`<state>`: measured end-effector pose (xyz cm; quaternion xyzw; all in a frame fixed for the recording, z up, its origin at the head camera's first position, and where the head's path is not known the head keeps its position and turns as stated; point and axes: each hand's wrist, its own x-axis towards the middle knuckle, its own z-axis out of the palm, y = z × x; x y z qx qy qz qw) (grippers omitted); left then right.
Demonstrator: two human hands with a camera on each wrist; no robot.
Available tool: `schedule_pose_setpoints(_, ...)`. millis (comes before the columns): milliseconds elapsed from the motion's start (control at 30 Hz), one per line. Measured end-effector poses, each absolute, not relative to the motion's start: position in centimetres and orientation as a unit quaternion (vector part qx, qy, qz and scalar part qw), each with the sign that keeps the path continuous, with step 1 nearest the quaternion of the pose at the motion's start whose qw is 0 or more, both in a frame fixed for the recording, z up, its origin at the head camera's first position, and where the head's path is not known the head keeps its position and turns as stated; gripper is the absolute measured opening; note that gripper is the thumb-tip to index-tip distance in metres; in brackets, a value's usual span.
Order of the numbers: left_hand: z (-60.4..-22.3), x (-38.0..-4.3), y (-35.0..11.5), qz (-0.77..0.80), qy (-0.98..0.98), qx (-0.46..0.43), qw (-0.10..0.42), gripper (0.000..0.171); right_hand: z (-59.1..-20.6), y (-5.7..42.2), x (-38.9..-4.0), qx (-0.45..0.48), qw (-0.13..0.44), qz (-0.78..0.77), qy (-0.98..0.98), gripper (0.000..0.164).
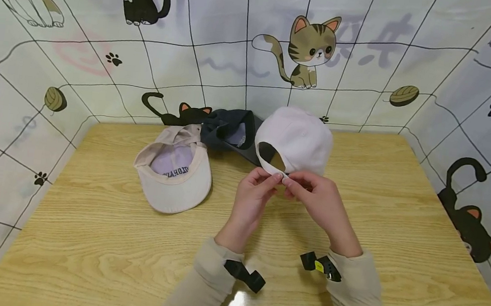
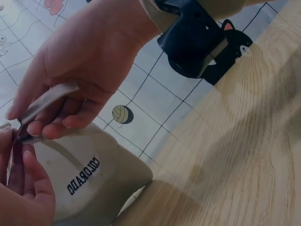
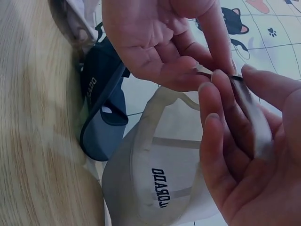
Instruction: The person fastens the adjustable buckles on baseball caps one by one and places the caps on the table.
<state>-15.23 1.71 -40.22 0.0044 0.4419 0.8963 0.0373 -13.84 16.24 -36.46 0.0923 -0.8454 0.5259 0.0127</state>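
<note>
We set our clock on the white cap (image 1: 304, 137), with 12 pointing away from the wearer. It sits crown up at the far side of the tabletop (image 1: 133, 256), its back opening (image 1: 268, 151) turned toward 7. Whether its far edge touches the wood, we cannot tell.

Both hands work at its 6. The left hand (image 1: 252, 202) pinches between thumb and fingers at the band's rear; the right hand (image 1: 323, 202) pinches just beside it, tips nearly meeting. From the right wrist we see the pale strap (image 3: 251, 115) lying along the right hand's fingers, its near end caught between thumb and fingertips. Dark lettering (image 2: 83, 175) shows inside the cap beyond.

At 9 we note the dark cap (image 1: 225, 128), close against the white one in the head view; contact is uncertain. Farther out, between 8 and 9, lies the cream cap (image 1: 172, 195), its brim toward the wearer.

Our reading: the step in hand is handling the strap at its fastening. Fingertips cover the join, so we cannot say whether it is done up. The next move, we judge, calls for a steady left pinch while the right guides the strap straight, without twisting it.
</note>
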Motion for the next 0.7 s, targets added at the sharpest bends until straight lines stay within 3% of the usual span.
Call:
schedule_pose_setpoints(433,-40.34,-15.02,1.79,0.914,0.404,0.001,0.043,0.013,-36.47,15.91,-13.78,0.087,0.048,0.499,-0.861,0.028)
schedule_pose_setpoints(700,-40.48,-15.33,1.56,0.920,0.385,0.015,0.064,0.005,-36.21,15.74,-13.60,0.095,0.063,0.500,-0.859,0.025)
